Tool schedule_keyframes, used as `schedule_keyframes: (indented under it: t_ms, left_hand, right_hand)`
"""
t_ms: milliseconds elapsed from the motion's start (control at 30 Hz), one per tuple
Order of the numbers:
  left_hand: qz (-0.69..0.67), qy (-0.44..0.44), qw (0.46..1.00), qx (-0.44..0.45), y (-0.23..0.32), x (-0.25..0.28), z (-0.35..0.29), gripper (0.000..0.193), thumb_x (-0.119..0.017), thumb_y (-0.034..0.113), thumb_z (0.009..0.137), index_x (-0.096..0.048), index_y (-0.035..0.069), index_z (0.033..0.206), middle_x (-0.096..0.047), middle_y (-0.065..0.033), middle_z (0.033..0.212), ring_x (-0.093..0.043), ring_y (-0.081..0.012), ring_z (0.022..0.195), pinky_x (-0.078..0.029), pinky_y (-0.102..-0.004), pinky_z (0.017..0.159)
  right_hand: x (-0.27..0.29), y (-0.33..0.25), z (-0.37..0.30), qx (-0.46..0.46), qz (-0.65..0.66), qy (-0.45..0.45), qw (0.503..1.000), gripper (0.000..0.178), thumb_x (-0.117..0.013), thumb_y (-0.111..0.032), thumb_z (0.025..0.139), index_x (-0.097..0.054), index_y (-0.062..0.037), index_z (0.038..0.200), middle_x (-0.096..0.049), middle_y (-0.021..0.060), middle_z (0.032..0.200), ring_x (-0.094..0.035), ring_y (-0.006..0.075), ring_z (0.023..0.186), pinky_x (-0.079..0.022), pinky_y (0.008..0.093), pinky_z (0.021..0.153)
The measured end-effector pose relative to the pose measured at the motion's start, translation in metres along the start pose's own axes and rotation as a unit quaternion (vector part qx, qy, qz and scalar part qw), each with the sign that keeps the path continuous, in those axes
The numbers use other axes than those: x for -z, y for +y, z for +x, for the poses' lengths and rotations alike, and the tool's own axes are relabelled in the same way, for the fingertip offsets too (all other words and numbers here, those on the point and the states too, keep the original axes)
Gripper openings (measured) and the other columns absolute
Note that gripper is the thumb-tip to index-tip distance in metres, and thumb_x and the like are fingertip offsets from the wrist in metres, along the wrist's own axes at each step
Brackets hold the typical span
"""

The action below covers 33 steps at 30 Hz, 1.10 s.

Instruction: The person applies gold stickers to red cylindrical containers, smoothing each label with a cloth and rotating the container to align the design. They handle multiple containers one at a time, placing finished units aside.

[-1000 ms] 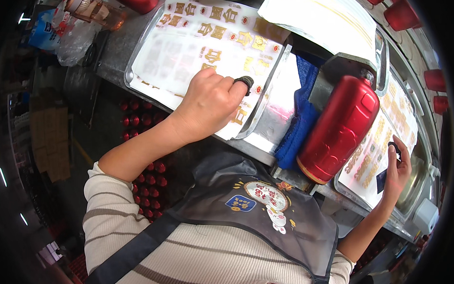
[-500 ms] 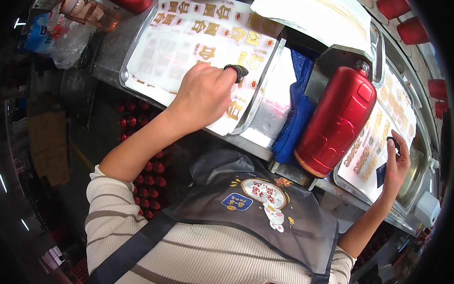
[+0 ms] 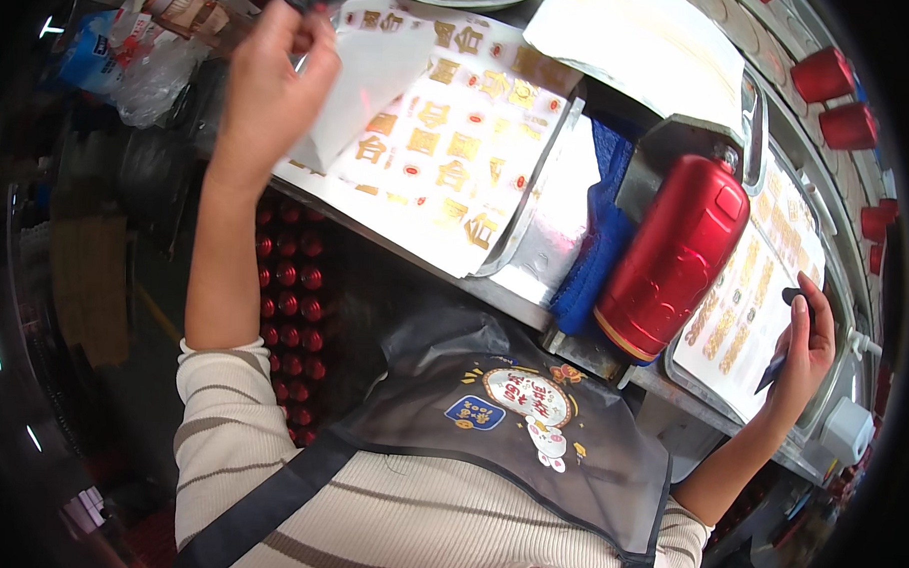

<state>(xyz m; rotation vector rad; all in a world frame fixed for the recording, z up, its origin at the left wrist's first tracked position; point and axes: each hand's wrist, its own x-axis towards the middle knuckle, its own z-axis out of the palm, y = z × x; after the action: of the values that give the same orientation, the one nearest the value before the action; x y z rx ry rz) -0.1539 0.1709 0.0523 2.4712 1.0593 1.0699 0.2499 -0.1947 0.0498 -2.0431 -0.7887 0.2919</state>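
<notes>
My left hand (image 3: 273,97), raised over the left end of a tray (image 3: 506,236), pinches a translucent cover sheet (image 3: 367,76). That sheet is lifted and curled off a white decal sheet (image 3: 387,207) printed with gold characters and small red marks. A black cover sits on a finger of this hand. At the right, my right hand (image 3: 808,346) is beside a second decal sheet (image 3: 729,314) with gold prints. Its fingers are bent around a dark blue flat piece (image 3: 770,373), partly hidden by the hand. One fingertip there wears a black cover too.
A red bottle (image 3: 676,257) lies on a holder between the trays, beside a blue cloth (image 3: 588,239). White sheets (image 3: 638,50) are stacked at the back. Red cups (image 3: 822,75) line the far right. Several red bottles (image 3: 289,303) stand below the table's front edge.
My left hand has moved up and left from the decal sheet, peeling the translucent sheet back and baring more gold prints. My right hand has shifted slightly nearer and right with the dark piece.
</notes>
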Motion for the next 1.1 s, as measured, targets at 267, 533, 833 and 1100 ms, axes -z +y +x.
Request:
schedule_keyframes:
  t_ms: [267,533,833,1100]
  left_hand:
    - [-0.17,0.048,0.98,-0.096,0.053,0.056,0.084,0.033,-0.049,-0.006,0.093,-0.053,0.003,0.124,-0.049,0.0036,0.095,-0.049,-0.0024,0.086,-0.043,-0.0176,0.078]
    - [-0.139,-0.009,0.839,-0.527,0.189,-0.012,0.051,0.018,-0.07,0.012,0.071,-0.061,0.005,0.085,-0.058,-0.0096,0.089,-0.061,-0.023,0.086,-0.052,-0.0363,0.072]
    - [-0.215,-0.177,0.887,-0.367,0.166,-0.019,-0.004,0.043,-0.069,0.001,0.063,-0.064,-0.001,0.106,-0.055,-0.0132,0.11,-0.059,-0.0325,0.105,-0.046,-0.0469,0.103]
    - [-0.557,-0.194,0.796,0.136,0.185,-0.064,0.004,0.058,-0.082,0.01,0.08,-0.047,0.001,0.125,-0.063,-0.0104,0.114,-0.062,-0.0157,0.106,-0.052,-0.0305,0.09]
  right_hand:
    - [-0.054,-0.096,-0.021,0.012,0.21,-0.175,0.962,0.039,-0.049,-0.025,0.1,-0.062,0.0075,0.117,-0.066,0.0102,0.08,-0.036,-0.0001,0.039,-0.024,0.0167,0.04]
    - [-0.106,-0.154,0.016,-0.2,0.593,-0.378,0.682,0.081,-0.034,-0.067,0.097,-0.051,0.0046,0.13,-0.066,0.0129,0.093,-0.054,0.0168,0.056,-0.043,0.029,0.053]
    - [-0.083,-0.077,0.009,0.041,0.379,-0.199,0.903,0.032,-0.063,-0.028,0.093,-0.062,-0.0003,0.11,-0.066,0.0095,0.079,-0.054,0.0105,0.052,-0.04,0.0225,0.048]
    - [-0.08,-0.096,-0.029,0.022,0.388,-0.157,0.908,0.04,-0.067,-0.024,0.09,-0.058,0.0017,0.119,-0.065,0.0081,0.086,-0.054,0.0063,0.052,-0.036,0.019,0.037]
